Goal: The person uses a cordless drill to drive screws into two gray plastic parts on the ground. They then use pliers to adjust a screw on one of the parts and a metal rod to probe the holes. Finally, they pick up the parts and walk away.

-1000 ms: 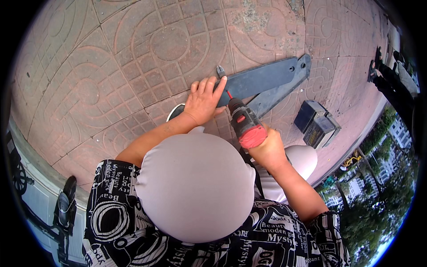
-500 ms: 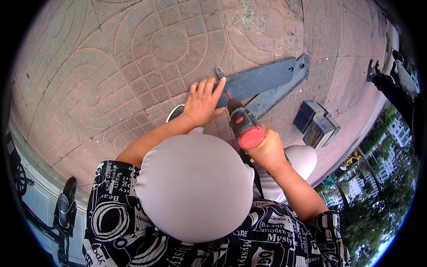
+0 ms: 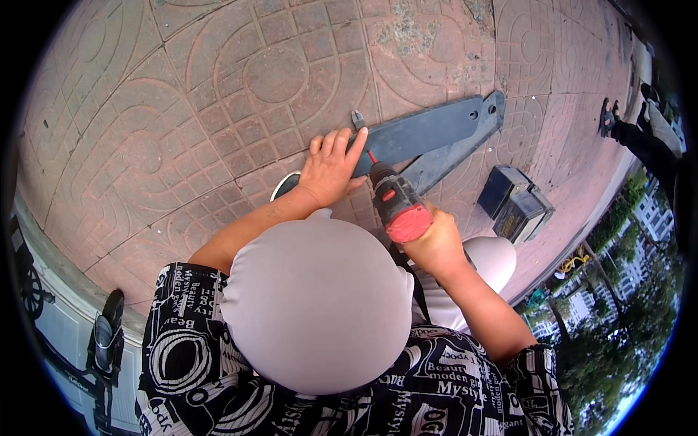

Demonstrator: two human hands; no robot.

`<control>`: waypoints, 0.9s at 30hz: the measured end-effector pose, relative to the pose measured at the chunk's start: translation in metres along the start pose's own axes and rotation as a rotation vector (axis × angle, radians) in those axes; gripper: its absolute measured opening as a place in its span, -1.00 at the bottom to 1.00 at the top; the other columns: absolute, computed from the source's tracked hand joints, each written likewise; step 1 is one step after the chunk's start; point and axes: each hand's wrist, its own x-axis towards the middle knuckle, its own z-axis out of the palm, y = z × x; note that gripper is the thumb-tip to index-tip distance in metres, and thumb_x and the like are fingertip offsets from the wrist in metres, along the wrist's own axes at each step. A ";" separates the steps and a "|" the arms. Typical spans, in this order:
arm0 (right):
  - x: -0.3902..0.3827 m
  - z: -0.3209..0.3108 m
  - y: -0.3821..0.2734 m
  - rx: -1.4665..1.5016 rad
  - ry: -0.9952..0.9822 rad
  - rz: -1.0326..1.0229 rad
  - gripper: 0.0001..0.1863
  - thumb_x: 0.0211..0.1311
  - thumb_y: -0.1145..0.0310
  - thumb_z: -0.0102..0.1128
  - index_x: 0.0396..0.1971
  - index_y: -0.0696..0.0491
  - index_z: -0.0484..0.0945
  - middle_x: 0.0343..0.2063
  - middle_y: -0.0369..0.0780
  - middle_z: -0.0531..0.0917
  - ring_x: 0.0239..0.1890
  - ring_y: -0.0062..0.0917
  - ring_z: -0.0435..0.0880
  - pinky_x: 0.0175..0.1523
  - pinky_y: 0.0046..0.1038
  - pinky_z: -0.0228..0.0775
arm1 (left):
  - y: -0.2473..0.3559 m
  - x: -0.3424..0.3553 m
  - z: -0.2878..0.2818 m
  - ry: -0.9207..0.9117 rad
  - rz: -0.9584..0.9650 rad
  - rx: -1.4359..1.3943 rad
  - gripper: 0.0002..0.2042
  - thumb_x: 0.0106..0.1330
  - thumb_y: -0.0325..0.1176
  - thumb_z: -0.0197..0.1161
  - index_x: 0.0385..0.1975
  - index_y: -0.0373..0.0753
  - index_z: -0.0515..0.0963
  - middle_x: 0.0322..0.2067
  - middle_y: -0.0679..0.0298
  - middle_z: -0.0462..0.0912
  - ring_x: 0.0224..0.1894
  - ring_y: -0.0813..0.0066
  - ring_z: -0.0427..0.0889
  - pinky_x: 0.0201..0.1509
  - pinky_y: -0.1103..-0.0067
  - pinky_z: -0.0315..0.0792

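My right hand is wrapped round the grip of a red and black cordless drill. Its thin red-tipped bit points at the dark grey flat panel, close to my left hand. Across the panel's left end lies my left hand, with the index finger on its upper side and the thumb by the near edge, holding it. Beneath it a second dark grey strip slants toward me; both have a hole at the far right end. A small grey tool's tip, looking like plier jaws, pokes out beyond my fingertips.
Two dark box-shaped blocks stand on the patterned red paving at the right. A shoe edge shows beside my left wrist. Another person's dark-clad leg is at the far right. Wheeled gear stands at lower left.
The drill and my right hand have shifted very slightly left. The other person's foot at the far right has moved a little. My left hand stays on the panel.
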 end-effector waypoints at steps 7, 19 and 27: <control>0.000 0.001 0.001 -0.013 -0.001 -0.007 -0.54 0.01 0.13 0.30 -0.16 0.15 0.56 -0.41 0.14 0.65 -0.22 0.03 0.65 -0.10 -0.12 0.51 | 0.000 0.001 0.000 0.000 -0.003 -0.002 0.03 -0.15 -0.08 0.57 0.39 -0.11 0.12 0.16 0.06 0.22 0.27 0.10 0.20 0.30 0.19 0.09; 0.000 -0.002 -0.006 -0.014 0.003 0.015 -0.56 0.03 0.13 0.30 -0.18 0.15 0.57 -0.41 0.14 0.65 -0.22 0.04 0.64 -0.10 -0.13 0.51 | -0.001 0.001 0.000 0.001 -0.007 -0.001 0.01 -0.14 -0.08 0.56 0.38 -0.13 0.15 0.15 0.07 0.24 0.26 0.10 0.22 0.29 0.19 0.10; 0.000 -0.005 -0.009 0.008 0.013 -0.009 -0.59 0.04 0.14 0.29 -0.22 0.15 0.57 -0.41 0.14 0.64 -0.23 0.05 0.64 -0.12 -0.12 0.51 | -0.001 0.001 -0.001 0.012 0.005 -0.009 0.00 -0.12 -0.07 0.55 0.38 -0.13 0.15 0.15 0.07 0.25 0.25 0.11 0.23 0.27 0.21 0.12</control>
